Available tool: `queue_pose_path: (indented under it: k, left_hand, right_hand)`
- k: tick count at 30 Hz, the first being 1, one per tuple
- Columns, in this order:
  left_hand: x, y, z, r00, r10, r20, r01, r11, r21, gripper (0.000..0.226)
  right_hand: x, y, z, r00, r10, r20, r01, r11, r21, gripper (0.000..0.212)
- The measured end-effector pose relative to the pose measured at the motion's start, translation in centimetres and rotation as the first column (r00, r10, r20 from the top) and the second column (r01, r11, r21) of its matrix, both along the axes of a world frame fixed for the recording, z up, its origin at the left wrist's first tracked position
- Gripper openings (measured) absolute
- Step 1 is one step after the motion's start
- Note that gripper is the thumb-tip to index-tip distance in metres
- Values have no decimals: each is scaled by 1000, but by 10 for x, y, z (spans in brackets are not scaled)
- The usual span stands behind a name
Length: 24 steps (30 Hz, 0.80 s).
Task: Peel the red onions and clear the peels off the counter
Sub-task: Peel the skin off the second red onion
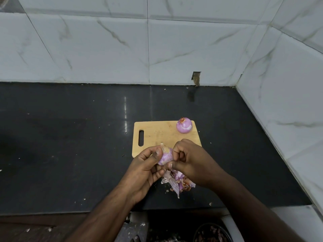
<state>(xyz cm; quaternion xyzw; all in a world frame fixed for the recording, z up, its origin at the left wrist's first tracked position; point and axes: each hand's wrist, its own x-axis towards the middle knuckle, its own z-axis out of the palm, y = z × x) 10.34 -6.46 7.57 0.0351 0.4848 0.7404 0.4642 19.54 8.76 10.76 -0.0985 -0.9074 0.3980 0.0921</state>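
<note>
Both hands, left hand (146, 165) and right hand (190, 161), grip one red onion (165, 157) between them.

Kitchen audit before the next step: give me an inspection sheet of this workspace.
Surface: dark counter, small flecks scattered on it.
Job's things: one onion on the board; second onion held in both hands; peels piled on the counter below the hands.
Clutter: bin below the counter edge, contents unclear.
Grippers: left hand holds the onion; right hand fingers pinch at its skin.
Cables: nothing seen.
Surroundings: marble-look tiled walls; a hole at the tile base.
</note>
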Motion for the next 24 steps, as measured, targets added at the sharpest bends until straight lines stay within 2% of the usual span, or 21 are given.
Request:
queue_pose_path:
  k: [5,8,17,24]
  left_hand:
    - [-2,2,6,999,10,-41,-11,1000,-6,48]
    - [-3,3,5,998,12,-58,-13,1000,-11,56]
    - [-2,3,5,993,-3,-120,-3,999,-54,55]
    - [0,4,7,997,12,-82,-15,999,-42,50]
  right_hand:
    - [0,-5,1,989,-39,-139,25,995,-95,37]
    - [0,-7,1,991,-28,-130,17,996,-83,38]
    - [-2,-3,6,995,58,-87,-56,998,23,31]
    - [-1,-2,4,995,47,-93,-42,997,62,32]
